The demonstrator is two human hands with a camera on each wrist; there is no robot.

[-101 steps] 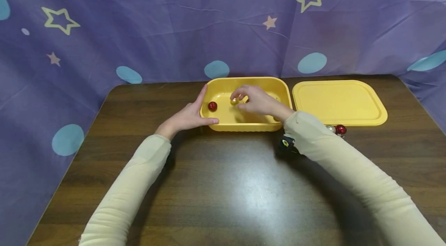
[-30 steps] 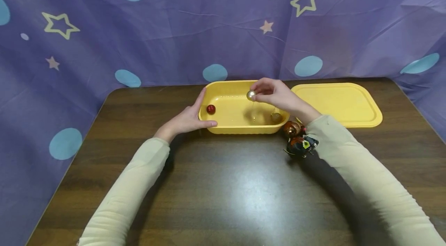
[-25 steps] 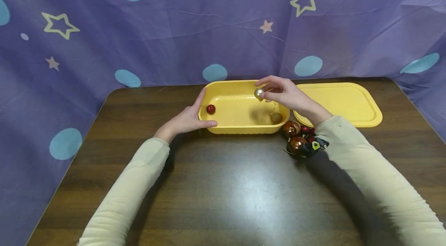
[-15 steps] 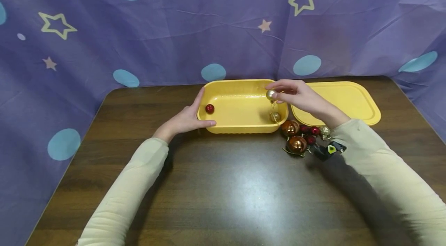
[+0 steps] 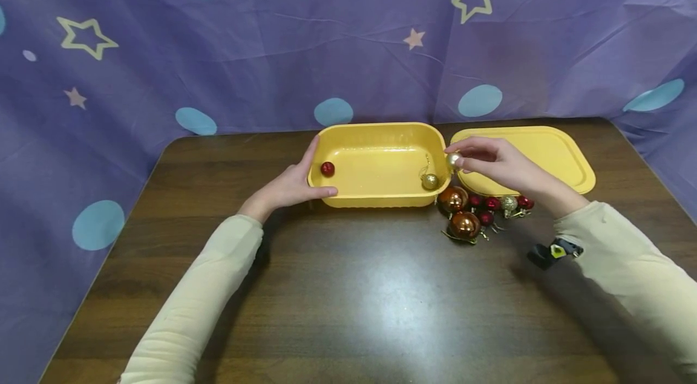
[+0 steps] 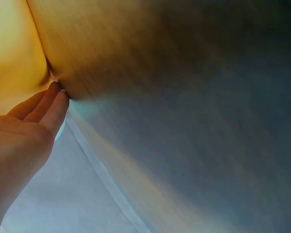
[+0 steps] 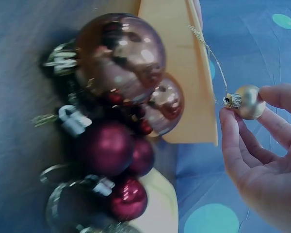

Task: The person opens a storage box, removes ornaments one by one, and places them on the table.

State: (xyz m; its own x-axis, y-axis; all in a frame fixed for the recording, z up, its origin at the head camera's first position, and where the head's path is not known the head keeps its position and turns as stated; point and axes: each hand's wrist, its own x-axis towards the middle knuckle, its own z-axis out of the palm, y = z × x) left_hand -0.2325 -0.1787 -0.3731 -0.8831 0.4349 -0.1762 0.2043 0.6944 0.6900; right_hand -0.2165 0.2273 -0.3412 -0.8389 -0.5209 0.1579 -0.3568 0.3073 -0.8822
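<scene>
1) small gold ball (image 5: 453, 159), just beside the right rim of the yellow box (image 5: 381, 196) in the head view; its metal cap and thin gold thread (image 7: 219, 60) show in the right wrist view
2) right hand (image 5: 503, 161) pinches that ball between thumb and fingertips
3) left hand (image 5: 291, 183) rests against the box's left end, thumb spread away from the fingers and lying at the near left corner; in the left wrist view the fingers are pressed together
4) inside the box, a red ball (image 5: 327, 169) near the left end and a textured gold ball (image 5: 430, 181) near the right
5) by the box's near right corner, two copper balls (image 5: 464, 225), then dark red balls (image 5: 492, 203) and a pale glittery ball (image 5: 509, 204)
6) yellow lid (image 5: 528, 157) flat to the right of the box, partly behind the right hand
7) brown wooden table (image 5: 354, 287), purple curtain (image 5: 272, 39) behind it
</scene>
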